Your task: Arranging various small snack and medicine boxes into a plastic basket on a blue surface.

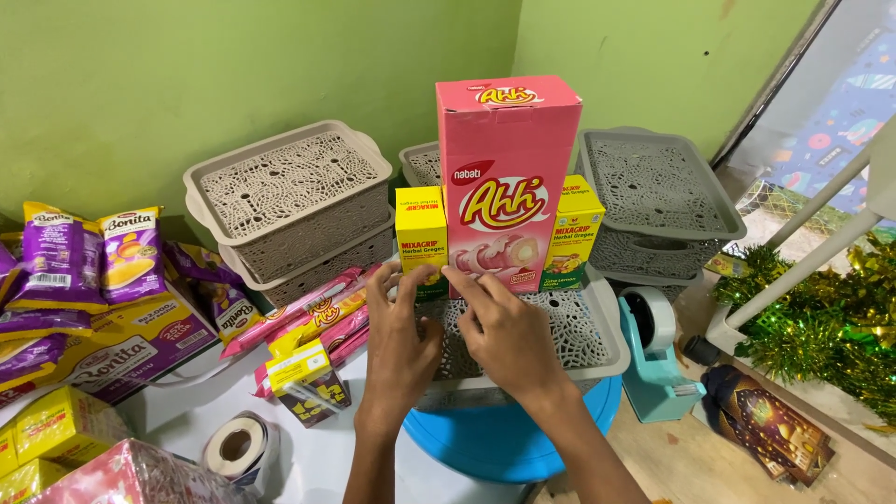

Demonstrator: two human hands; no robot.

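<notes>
Tall pink snack box [505,187] stands upright at the back edge of a grey lace-pattern basket lid [583,336], w/ a small yellow box [420,241] touching its left side and a 2nd yellow-green box [571,245] touching its right. That lid tops a basket sitting on a blue round stool [499,443]. Both hands meet at the base of the pink box: left hand [403,341] w/ fingers bent, thumb and fingertips pinching at the bottom of the left yellow box, right where it meets the pink one; right hand [504,331] w/ fingers together, tips pressed on the pink box's lower front edge. Neither hand wraps fully round anything; can't tell if there's tape under the fingers. Behind, against the green wall: two stacked beige lace baskets [289,210] at left, grey stacked baskets [658,201] at right. On the white worktop left of the stool: pink wafer packs [322,313], a small yellow carton [306,378], a tape roll [235,448] near the front edge, purple snack bags [84,257] at the far left. Teal tape dispenser [653,359] just right of the stool; green-gold tinsel [826,327] further right.
</notes>
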